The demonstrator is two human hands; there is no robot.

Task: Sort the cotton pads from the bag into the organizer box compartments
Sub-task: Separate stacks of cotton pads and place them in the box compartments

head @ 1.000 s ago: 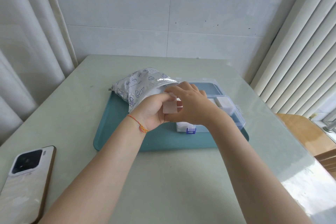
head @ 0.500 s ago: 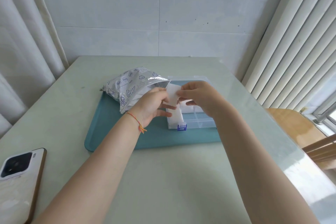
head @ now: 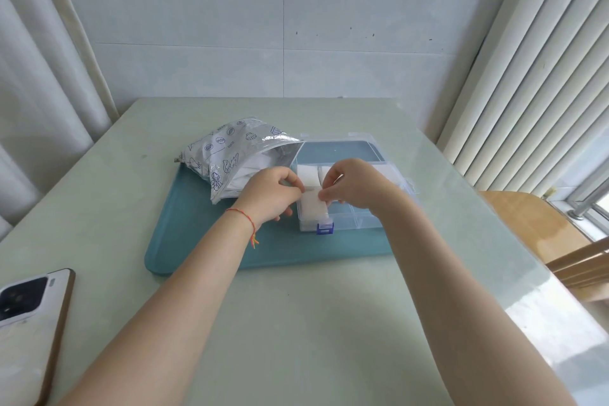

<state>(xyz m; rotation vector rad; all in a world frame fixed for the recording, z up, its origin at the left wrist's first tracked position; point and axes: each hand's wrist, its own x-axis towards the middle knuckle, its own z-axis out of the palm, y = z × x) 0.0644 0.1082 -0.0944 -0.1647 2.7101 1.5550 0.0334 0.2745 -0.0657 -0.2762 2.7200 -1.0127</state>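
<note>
Since the earlier frame, both of my hands have come down from in front of the bag mouth to the front left compartment of the organizer box (head: 349, 219), and the cotton pad (head: 309, 199) has gone down with them.

Nearest me, a phone (head: 28, 320) lies camera-up at the left table (head: 296, 323) edge. My left hand (head: 268, 193), with a red string bracelet (head: 245, 219) at the wrist, pinches the pad's left edge between curled thumb and forefinger; the remaining fingers are curled under, toward the tray (head: 197, 224). My right hand (head: 352, 183) pinches the pad's right edge with curled fingertips. The pad lies flat at the top of a white stack filling that compartment, its long axis running away from me. A blue latch (head: 324, 228) sits on the box front directly below.

Farther back, more white pads (head: 306, 175) stand in the rear compartments, and the clear lid (head: 336, 152) lies open behind. The bag (head: 237, 152) rests on the tray just left of the box, touching it, mouth open toward the box. Its print shows blue line drawings of shells; the lettering is too small to read.
</note>
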